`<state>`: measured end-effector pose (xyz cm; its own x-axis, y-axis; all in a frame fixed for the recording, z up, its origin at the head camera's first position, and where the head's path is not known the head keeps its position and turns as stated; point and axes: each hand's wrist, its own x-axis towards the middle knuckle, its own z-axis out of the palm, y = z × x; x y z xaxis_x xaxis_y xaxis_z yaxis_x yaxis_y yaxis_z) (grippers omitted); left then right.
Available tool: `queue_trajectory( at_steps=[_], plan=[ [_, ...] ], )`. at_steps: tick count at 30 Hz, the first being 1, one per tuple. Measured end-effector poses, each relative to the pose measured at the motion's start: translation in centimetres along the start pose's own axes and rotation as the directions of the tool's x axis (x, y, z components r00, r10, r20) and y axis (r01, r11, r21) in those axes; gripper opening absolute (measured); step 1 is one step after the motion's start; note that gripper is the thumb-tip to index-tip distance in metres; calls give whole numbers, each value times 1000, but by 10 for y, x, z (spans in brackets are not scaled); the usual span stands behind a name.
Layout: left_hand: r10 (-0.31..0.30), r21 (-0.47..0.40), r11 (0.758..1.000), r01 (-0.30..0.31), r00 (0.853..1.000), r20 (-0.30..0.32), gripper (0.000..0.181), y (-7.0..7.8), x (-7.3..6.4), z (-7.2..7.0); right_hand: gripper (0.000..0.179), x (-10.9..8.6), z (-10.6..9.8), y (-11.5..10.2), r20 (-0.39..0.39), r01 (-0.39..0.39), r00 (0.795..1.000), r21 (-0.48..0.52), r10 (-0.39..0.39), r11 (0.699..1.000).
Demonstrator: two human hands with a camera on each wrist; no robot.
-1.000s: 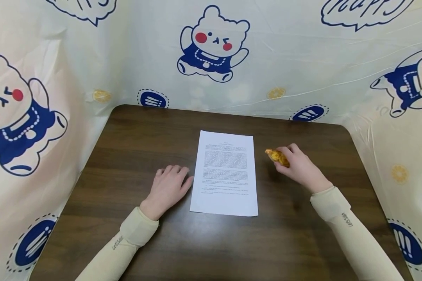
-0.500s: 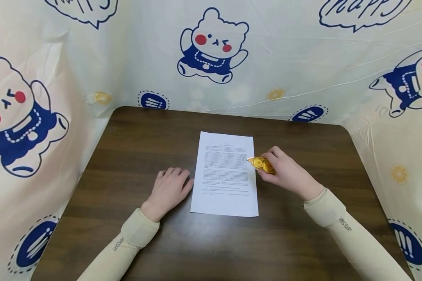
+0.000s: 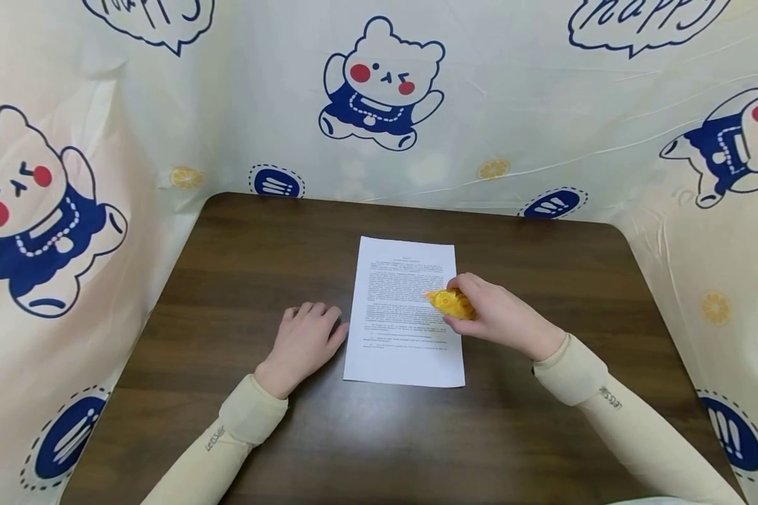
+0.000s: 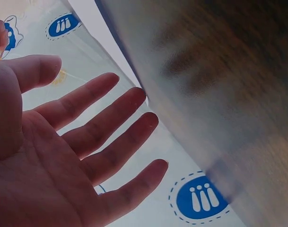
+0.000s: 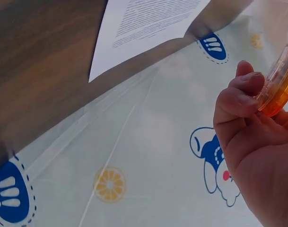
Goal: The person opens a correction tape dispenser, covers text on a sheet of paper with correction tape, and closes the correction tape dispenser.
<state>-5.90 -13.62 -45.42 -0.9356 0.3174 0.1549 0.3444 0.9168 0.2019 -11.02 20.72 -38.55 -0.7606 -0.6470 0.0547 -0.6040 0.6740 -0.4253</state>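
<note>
A printed sheet of paper [image 3: 398, 365] lies on the dark wooden table [image 3: 379, 449], its lines of text showing in the head view. Over its right half, my right hand [image 3: 499, 312] grips a translucent yellow-orange correction tape [image 3: 450, 303], whose narrow tip points left. Whether that tip touches the paper I cannot tell. The right wrist view has the correction tape [image 5: 278, 87] between the fingers and thumb at its right edge. My left hand [image 3: 303, 344] rests on the table just left of the sheet, palm down, with its fingers [image 4: 110, 113] loosely spread and nothing held.
A pale curtain [image 3: 379, 175] printed with cartoon bears hangs round the table's back and sides. Bare table surface surrounds the sheet. A pale rim [image 3: 657, 501] of something shows at the bottom right edge of the head view.
My right hand has moved left with the correction tape, from beside the sheet to over its right half. The left hand has stayed in place.
</note>
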Motion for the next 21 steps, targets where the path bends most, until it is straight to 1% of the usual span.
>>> queue_trajectory(
  at_steps=[8,11,17,21],
  plan=[
    [5,3,1000,-5,1000,-12,28,-1,-1,1,45,2,5,-5,-3,8,1000,41,-7,999],
    [1,1,1000,-1,1000,-11,29,-1,-1,1,45,4,5,-6,10,3,1000,63,-4,998],
    [-11,-10,1000,11,1000,7,29,-1,-1,1,50,7,5,-9,52,-6,999,141,-2,990],
    [-17,-7,1000,17,1000,9,28,0,-2,0,52,8,6,-9,44,14,999,124,-20,992]
  ],
)
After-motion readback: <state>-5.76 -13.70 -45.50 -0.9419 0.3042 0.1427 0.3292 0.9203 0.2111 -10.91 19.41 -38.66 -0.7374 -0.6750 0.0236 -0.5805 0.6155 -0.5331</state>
